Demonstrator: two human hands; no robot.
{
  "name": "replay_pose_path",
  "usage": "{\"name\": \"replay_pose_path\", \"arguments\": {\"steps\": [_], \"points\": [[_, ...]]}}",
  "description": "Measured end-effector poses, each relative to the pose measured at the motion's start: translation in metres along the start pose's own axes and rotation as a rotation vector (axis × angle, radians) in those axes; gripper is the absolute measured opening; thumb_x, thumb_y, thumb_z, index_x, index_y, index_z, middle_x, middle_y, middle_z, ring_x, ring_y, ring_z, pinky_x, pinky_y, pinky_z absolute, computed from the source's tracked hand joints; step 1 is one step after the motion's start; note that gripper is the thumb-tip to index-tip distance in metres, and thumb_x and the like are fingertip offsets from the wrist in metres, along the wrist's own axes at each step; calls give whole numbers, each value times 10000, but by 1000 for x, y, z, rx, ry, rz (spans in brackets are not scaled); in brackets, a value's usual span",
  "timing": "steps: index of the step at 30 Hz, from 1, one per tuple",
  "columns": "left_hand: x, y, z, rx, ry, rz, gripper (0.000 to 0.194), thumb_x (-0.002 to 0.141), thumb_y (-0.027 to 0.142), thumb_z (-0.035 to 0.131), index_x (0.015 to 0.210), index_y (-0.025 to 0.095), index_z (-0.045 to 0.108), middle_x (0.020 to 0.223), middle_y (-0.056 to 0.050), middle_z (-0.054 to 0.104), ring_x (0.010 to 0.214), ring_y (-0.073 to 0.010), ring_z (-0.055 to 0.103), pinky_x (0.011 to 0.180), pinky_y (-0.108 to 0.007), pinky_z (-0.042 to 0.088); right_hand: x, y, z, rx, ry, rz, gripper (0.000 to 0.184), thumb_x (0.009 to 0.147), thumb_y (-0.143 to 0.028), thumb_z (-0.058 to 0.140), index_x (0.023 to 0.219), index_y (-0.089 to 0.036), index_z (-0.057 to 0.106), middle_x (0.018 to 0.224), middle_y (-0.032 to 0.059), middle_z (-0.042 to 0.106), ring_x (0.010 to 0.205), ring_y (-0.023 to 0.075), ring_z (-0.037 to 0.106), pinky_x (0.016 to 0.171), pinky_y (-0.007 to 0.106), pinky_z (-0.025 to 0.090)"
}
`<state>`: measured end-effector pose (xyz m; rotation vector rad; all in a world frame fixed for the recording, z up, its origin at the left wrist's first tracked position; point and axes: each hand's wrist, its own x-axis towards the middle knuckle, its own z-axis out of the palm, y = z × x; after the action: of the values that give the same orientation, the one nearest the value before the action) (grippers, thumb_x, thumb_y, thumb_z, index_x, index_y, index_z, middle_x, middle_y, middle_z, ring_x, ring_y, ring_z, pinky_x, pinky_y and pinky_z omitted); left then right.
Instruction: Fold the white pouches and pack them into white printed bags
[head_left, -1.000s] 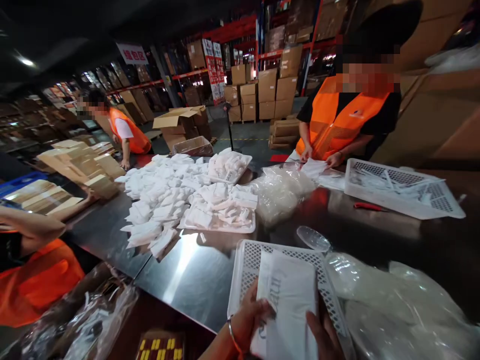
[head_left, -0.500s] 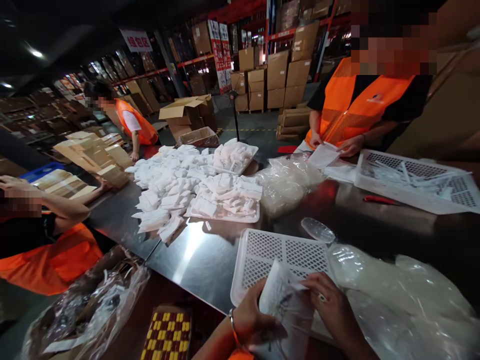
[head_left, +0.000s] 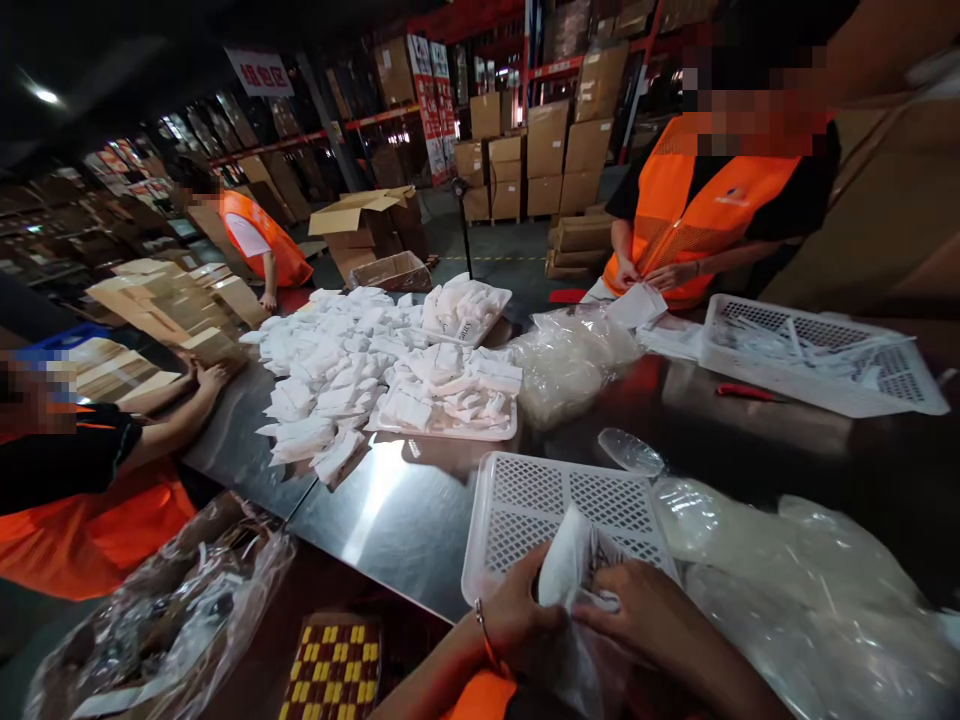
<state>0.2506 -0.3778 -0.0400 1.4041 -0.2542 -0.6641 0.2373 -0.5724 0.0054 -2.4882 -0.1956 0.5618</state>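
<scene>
A white printed bag is between my hands, above the near edge of a white perforated plastic basket. My left hand is wrapped round the bag's left side, thumb in front. On its right side, the fingers of my right hand pinch and fold the bag's material. A translucent part of the bag hangs below my hands, and what is inside it cannot be seen. Right of the basket lie clear plastic bags with pale round shapes. A clear oval piece rests behind them on the metal table.
Many white packets are heaped at the table's middle, some in a white tray. Across the table, a person in an orange vest handles white bags near another basket. A lined carton stands at lower left.
My right hand has moved in over the bag, which is now more bunched and folded. The person at left has lowered an arm toward the cardboard stack. The view has shifted slightly.
</scene>
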Motion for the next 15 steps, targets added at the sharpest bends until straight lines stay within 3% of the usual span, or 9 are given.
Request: {"name": "replay_pose_path", "arguments": {"steps": [5,7,10,15], "points": [[17,5,6,134,3,127,751,608,173,688,1336,185,505,1282,-73,598,1176,-280,531,1054,-384,395,4,-5,0,-15,98,-91,159,726,-308,604,607,-203,620,824,45,651,800,206,598,709,300,425],[24,8,5,193,49,140,708,611,181,694,1301,182,534,1237,-75,628,1122,-271,567,1024,-376,430,5,0,2,81,156,-122,140,733,-328,576,684,-212,636,884,46,636,841,201,590,743,299,442],[32,11,1,306,86,122,701,589,173,698,1275,178,558,1161,-64,669,1042,-259,603,966,-371,476,7,10,11,215,179,-60,203,735,-380,533,739,-200,628,842,56,645,824,212,596,754,316,454],[43,11,-8,509,-14,92,673,556,194,728,1219,201,614,1053,-27,708,941,-233,628,918,-369,495,11,27,34,439,156,32,284,735,-452,543,695,-182,620,703,35,651,707,201,588,644,289,438]]}}
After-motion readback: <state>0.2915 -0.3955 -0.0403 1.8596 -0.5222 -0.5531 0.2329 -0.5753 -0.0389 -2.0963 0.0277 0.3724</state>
